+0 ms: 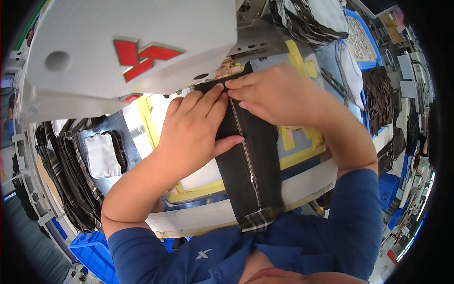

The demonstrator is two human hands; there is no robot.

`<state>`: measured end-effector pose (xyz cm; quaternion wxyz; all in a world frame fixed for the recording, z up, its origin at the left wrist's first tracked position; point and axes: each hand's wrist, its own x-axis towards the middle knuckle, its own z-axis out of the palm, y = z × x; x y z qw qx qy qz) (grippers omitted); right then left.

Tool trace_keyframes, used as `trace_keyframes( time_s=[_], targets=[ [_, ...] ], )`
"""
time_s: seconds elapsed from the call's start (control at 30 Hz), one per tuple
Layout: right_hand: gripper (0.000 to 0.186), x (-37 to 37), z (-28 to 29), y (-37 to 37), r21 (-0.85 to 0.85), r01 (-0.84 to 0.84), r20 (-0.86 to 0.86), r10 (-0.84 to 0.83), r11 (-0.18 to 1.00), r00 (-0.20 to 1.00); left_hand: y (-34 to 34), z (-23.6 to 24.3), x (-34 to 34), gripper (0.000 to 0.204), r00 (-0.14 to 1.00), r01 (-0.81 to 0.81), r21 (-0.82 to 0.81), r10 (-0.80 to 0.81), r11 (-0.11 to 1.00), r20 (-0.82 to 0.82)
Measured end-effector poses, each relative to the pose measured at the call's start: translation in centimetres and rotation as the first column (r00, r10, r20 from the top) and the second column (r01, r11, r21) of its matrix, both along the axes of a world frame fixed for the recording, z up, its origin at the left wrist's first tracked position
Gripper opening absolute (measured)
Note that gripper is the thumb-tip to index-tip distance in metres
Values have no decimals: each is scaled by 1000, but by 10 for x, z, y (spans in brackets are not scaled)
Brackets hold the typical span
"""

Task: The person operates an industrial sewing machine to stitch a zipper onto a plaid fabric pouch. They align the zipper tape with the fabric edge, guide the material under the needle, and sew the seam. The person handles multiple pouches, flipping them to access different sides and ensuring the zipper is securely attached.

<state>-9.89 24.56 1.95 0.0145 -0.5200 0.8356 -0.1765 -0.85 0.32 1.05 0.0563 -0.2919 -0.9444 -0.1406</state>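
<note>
A long black fabric piece (pixel 263 156) with a metal zipper (pixel 246 154) down its middle runs from under the sewing machine (pixel 94 52) toward my body. Its near end shows a checked patch (pixel 257 220), and the zipper slider (pixel 253 178) sits in the nearer half. My left hand (pixel 196 120) lies on the piece with fingers stretched toward the machine and the thumb apart, its tip on the zipper. Across from it, my right hand (pixel 269 92) rests on the fabric, fingertips beside the zipper's far end, thumb spread from them. The machine head partly hides the stitching spot.
Stacked dark fabric pieces (pixel 71 170) and a white-topped pile (pixel 105 155) lie at the left. More pieces (pixel 312 21) sit at the back. Tweezers or snips (pixel 335 84) lie right, near blue trays holding metal rings (pixel 359 38) and brown pieces (pixel 378 97). Yellow tape (pixel 302 158) marks the table.
</note>
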Motion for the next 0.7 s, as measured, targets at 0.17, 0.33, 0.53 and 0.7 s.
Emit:
trace_keyframes(
  time_s=[0.17, 0.33, 0.53, 0.7],
  targets=[
    [24, -4, 4, -2, 8, 41, 111, -41, 999, 993, 3, 4, 2, 87, 999, -15, -29, 17, 999, 43],
    [21, -3, -4, -7, -110, 79, 83, -70, 991, 994, 10, 13, -3, 86, 995, -93, -82, 95, 992, 29],
    [20, 0, -9, -10, -119, 88, 17, -86, 989, 996, 14, 15, -5, 85, 993, -104, -34, 105, 994, 46],
    [19, 7, -5, -11, -79, 117, -8, -118, 990, 993, 14, 12, -4, 87, 994, -98, -8, 99, 995, 54]
  ],
)
